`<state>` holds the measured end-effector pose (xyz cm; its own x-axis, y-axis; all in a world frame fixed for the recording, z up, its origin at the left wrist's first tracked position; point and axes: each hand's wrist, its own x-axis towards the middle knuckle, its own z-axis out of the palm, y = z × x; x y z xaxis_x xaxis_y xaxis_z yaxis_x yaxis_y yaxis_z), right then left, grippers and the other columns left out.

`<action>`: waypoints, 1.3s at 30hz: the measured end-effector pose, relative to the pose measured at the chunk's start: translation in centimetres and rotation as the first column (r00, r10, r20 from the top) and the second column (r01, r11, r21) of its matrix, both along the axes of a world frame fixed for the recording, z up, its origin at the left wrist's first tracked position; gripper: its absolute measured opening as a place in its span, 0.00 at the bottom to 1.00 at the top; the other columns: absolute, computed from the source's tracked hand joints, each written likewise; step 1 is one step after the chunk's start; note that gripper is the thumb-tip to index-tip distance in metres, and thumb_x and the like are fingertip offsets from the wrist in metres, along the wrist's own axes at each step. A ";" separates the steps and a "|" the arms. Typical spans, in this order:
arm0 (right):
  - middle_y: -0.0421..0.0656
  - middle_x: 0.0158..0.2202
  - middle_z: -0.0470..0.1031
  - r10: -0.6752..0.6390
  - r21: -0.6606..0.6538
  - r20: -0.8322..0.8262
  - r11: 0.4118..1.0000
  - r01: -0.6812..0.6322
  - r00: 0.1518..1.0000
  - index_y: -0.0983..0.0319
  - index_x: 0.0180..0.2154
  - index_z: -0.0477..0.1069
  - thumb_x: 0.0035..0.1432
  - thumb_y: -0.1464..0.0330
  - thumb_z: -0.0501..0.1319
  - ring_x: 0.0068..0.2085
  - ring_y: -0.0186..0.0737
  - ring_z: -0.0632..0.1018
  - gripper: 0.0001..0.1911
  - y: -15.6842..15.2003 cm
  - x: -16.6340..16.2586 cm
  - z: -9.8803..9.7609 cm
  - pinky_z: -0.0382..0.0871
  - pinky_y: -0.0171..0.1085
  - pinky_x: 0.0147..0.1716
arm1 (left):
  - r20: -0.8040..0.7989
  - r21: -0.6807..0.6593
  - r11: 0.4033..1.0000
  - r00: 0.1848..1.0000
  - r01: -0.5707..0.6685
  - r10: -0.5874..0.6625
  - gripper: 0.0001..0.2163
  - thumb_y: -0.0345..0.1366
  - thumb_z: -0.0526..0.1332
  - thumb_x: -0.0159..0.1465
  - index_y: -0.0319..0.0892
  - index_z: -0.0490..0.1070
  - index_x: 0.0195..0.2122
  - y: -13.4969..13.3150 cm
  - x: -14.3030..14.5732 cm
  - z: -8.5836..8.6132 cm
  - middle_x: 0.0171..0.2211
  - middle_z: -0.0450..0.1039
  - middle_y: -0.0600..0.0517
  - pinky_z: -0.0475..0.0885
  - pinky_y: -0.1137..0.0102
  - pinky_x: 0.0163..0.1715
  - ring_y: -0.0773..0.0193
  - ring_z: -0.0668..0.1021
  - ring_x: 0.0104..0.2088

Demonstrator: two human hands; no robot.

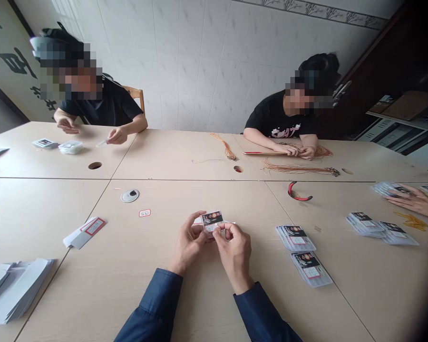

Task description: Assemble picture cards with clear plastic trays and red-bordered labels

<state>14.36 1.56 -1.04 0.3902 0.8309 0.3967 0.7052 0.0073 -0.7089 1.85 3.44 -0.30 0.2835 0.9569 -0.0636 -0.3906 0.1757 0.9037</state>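
Observation:
Over the table in front of me, my left hand [186, 243] is closed on the left edge of a small card [212, 218], black on top with a white label below. My right hand [234, 251] pinches at the card's lower right, with thumb and fingertips pressed together; whether they hold a separate sticker too is hidden. A strip of white paper [231, 222] shows partly behind the hands. Two fanned stacks of similar cards in clear sleeves, an upper stack [296, 238] and a lower stack [311, 269], lie to the right of my right hand.
White paper strips [87, 230] and a thick paper pile [17, 289] lie left. A small label [144, 213], a cable-hole cover [130, 195] and a red-black curved tool [297, 192] lie ahead. Two people sit opposite; another person's hand [419, 202] rests on cards at right.

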 end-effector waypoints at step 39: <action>0.37 0.20 0.67 0.028 0.009 0.061 1.000 -0.028 0.998 0.62 0.26 0.70 0.54 0.58 0.59 0.21 0.33 0.66 0.14 0.0 0.3 0.5 0.57 0.33 0.24 | -0.006 0.003 1.000 1.000 -0.029 0.029 0.25 0.39 0.68 0.57 0.41 0.65 0.54 0.1 -0.1 -0.3 0.27 0.76 0.52 0.75 0.63 0.41 0.60 0.79 0.34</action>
